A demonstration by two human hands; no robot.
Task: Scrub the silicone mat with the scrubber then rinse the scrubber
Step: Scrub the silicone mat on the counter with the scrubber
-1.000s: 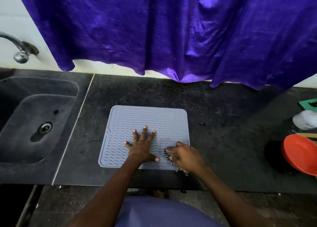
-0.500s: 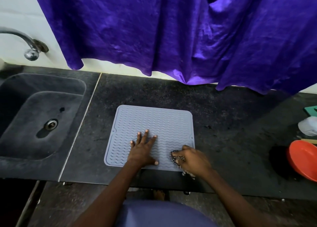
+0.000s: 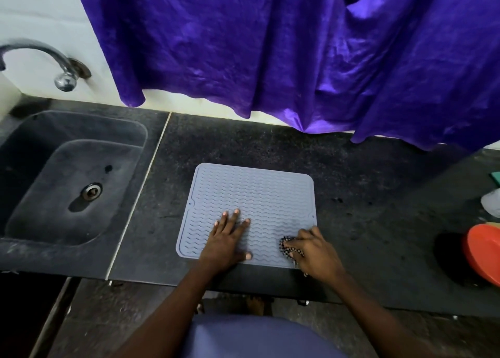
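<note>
- We see the silicone mat [image 3: 254, 192] lying flat on the dark speckled worktop [image 3: 365, 195]. It is grey-blue and roughly square, with rounded corners.
- Rows of wavy ridges cover its face inside a plain raised border. A small hole sits in a notch on its left edge and another on its right edge.
- A slightly darker patch shows on the ridges near the mat's near right corner.
- The scrubber [image 3: 285, 245] is a small bundle with a dark-and-light chequered look, and it rests on the mat at that same corner.
- Our right grip [image 3: 315, 252] is curled around the scrubber, which peeks out on the left side of the fingers. The knuckles lie over the mat's near right edge.
- Our left grip [image 3: 227, 240] presses palm down on the near half of the mat, left of the scrubber and apart from it. Its fingers are straight and spread, and the thumb points towards the right grip.
- Left of the mat, past a pale seam in the worktop, lies the dark sink [image 3: 81, 127] with a metal tap [image 3: 54, 62] above it.
- Beyond the mat hangs a purple curtain [image 3: 270, 46].
- Well to the right of the mat, at the edge of view, sits an orange bowl [image 3: 483, 252].
</note>
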